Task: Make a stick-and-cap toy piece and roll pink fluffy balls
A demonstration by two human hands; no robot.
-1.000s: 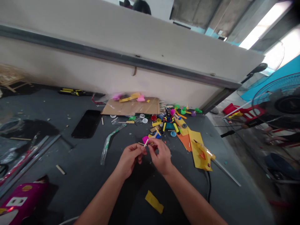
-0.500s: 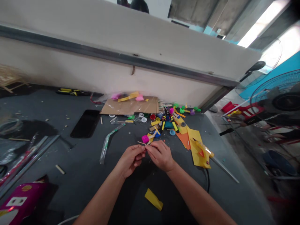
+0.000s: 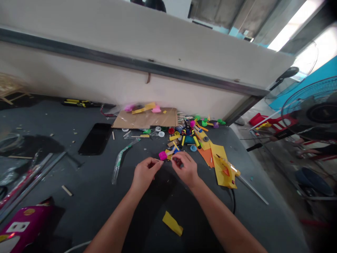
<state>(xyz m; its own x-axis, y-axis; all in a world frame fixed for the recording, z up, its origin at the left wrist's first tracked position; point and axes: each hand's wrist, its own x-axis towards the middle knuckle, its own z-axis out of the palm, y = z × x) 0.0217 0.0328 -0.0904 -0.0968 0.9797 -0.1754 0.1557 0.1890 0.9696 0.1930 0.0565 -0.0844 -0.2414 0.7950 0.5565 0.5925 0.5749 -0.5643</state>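
Pink plastic block [image 3: 163, 155] beside hands now apart.
Left hand [image 3: 144, 174] has parted from right hand [image 3: 185, 169]; left fingers [image 3: 154, 163] curl, grip unclear; right fingers [image 3: 181, 157] pinch a small piece [image 3: 175, 159].

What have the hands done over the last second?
They have come apart: the left hand drew back leftward, and the right hand shifted right, its fingers now by the magenta plastic piece. Whether anything was let go cannot be told. The piece, the yellow scrap and the cardboard sheet stayed put.

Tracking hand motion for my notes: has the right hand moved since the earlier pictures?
Yes, the right hand has shifted rightward, closer to the yellow sheet.
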